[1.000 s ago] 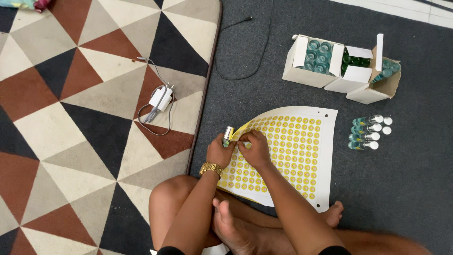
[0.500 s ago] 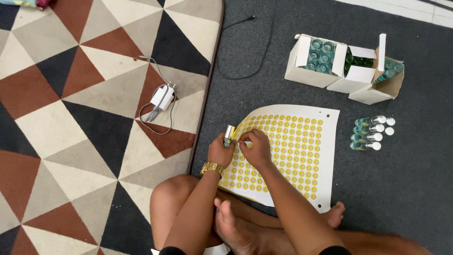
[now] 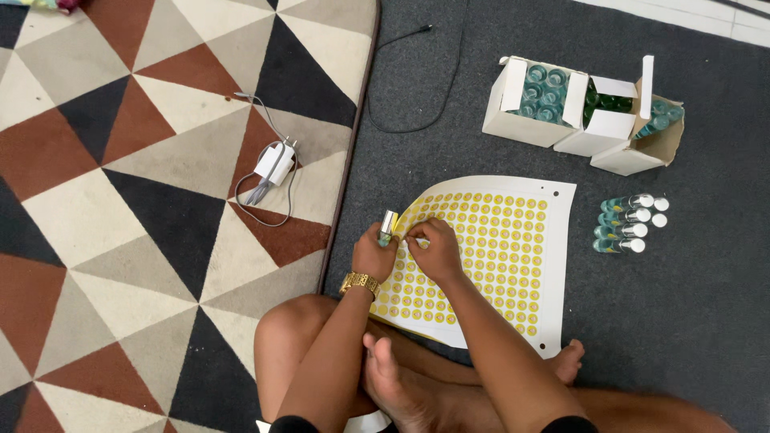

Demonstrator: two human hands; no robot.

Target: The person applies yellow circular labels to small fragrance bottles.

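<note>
I sit cross-legged on the floor. My left hand (image 3: 374,253), with a gold watch on its wrist, grips a small glass bottle with a silver cap (image 3: 389,224) upright. My right hand (image 3: 434,248) is right beside it, fingertips pinched at the bottle's side, over the near-left corner of a white sheet of round yellow stickers (image 3: 497,256). Whether a sticker is between the fingers is too small to tell. The sheet lies on grey carpet, its left edge curled up.
Several small capped bottles (image 3: 630,224) lie in a row right of the sheet. Three open white cartons (image 3: 585,112) with bottles stand beyond. A white charger with cable (image 3: 273,164) lies on the patterned rug at left. A black cable (image 3: 417,80) loops on the carpet.
The hands stay at the sheet's corner with the bottle. My right fingers have shifted slightly against the bottle; the lifted yellow strip of the sheet seen a second ago has dropped.
</note>
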